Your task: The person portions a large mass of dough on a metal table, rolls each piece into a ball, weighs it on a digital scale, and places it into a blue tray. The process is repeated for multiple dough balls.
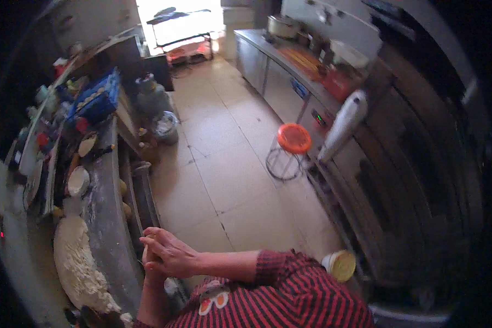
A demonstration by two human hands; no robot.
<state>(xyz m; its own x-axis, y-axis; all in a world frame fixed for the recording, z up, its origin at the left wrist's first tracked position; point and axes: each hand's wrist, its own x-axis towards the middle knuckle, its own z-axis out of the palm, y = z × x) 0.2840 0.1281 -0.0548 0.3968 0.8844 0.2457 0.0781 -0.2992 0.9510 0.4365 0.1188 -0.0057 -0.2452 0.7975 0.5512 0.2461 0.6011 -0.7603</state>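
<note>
My right hand (176,256) lies across my left hand (149,258) in front of my body, just off the worktop's edge. The two touch, with the right fingers extended and slightly apart. Much of the left hand is hidden behind the right, and no object shows between them. To the left, a large pale mass of dough or floury dough pieces (76,262) rests on the grey worktop (106,229). Its surface is smooth on the outer side and ragged towards me. White powder streaks the worktop beside it.
Farther along the worktop are a round pale bowl or lid (78,181) and a blue tray (96,96) of small pale pieces. An orange-topped stool (294,138) stands by a steel counter (279,78). Behind me on the right is a yellow-lidded tub (341,265).
</note>
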